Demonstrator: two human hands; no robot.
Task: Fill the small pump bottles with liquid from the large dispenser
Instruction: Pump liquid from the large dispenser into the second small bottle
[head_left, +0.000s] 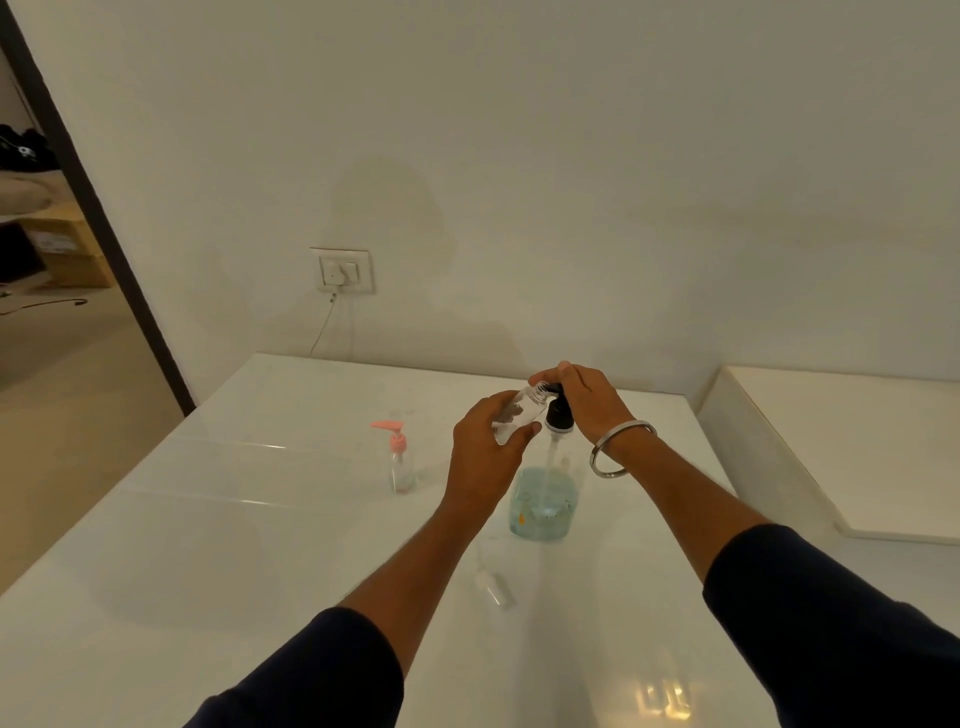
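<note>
**Small bottle held at dispenser nozzle, centre of frame**

Large dispenser (545, 499): clear square bottle, black pump head, standing upright on the white table (234, 519) just right of frame centre. Pale blue liquid fills roughly the lower third; dip tube visible through the wall.

Right hand (587, 400): palm down on top of the black pump head, fingers curled over it, grip closed on the pump. Metal bangle (621, 449) sits on that wrist.

Left hand (485, 457): grip clamped around an uncapped small clear bottle (519, 413), thumb on the near side, fingers behind. Bottle is tilted, threaded neck pointing up and right, its mouth right at the dispenser's nozzle under the right-hand fingers. Whether liquid is flowing cannot be told; no fill level can be read in the small bottle.

Second small pump bottle with pink pump (400, 460): upright on the table, left of the hands, apart from them, pump on.

Loose white pump top (496, 587): lying on its side on the table, lower centre, between the two forearms.

Wall socket with a plug and cord (343, 270), upper left of centre.
</note>
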